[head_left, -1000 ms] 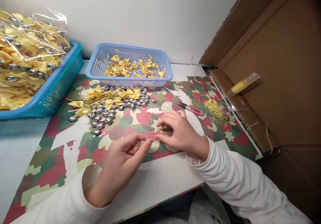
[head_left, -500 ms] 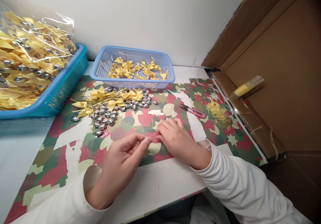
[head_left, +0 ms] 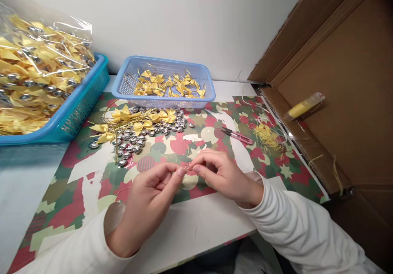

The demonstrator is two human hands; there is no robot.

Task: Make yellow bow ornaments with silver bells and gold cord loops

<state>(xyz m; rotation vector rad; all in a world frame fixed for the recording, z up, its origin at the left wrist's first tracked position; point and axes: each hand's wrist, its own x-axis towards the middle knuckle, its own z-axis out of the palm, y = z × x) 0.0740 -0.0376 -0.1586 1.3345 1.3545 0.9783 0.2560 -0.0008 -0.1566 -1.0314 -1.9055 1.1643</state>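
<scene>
My left hand (head_left: 153,196) is closed in a pinch, with a thin thread (head_left: 124,189) trailing out on its left side. Fingertip to fingertip with it, my right hand (head_left: 219,173) pinches the same fine strand, of which only a tiny bit shows between the fingers. Beyond my hands lie a pile of shiny silver bells (head_left: 130,147) and several yellow ribbon bows (head_left: 143,126) on gold cords. Pink-handled thread snips (head_left: 238,136) rest to the right of the pile.
A blue basket (head_left: 162,102) holding bows on gold loops stands at the back. Left of it, a larger blue basket (head_left: 82,106) carries a clear bag (head_left: 46,61) of bows. Yellow thread scraps (head_left: 268,137) lie at right, near a cardboard wall (head_left: 344,81) with a yellow tube (head_left: 303,106).
My right hand has turned and its thumb and forefinger now meet the left fingertips in a pinch on the thread. The left hand has barely moved.
</scene>
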